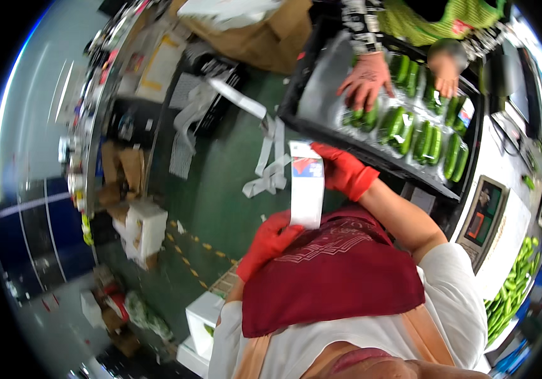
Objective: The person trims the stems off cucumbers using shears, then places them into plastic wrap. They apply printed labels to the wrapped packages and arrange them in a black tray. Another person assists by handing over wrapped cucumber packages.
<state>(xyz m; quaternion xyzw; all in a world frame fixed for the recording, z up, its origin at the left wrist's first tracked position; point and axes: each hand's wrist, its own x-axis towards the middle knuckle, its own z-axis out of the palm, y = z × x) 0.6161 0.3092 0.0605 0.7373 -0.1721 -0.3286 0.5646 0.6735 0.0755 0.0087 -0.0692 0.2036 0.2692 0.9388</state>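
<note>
A strip of labels (307,199), mostly white with a red and blue printed part near its top, stretches between my two red-gloved hands. At its upper end, my right hand (347,170) grips the edge beside the print. My left hand (271,244) pinches the lower end in front of the dark red apron (332,284). Pale backing tape (271,163) trails in loops beyond the strip, over the green floor. Just past my right hand stands a black crate (375,144) with several clear-wrapped packs of long green vegetables (396,130), which look like cucumbers.
Across the crate, a co-worker's pink-gloved hand (368,78) and other hand (446,78) touch the packs. A large cardboard box (261,42) stands ahead. Loose green vegetables (512,289) lie at right, near a weighing scale (482,218). White foam boxes (145,232) stand at left.
</note>
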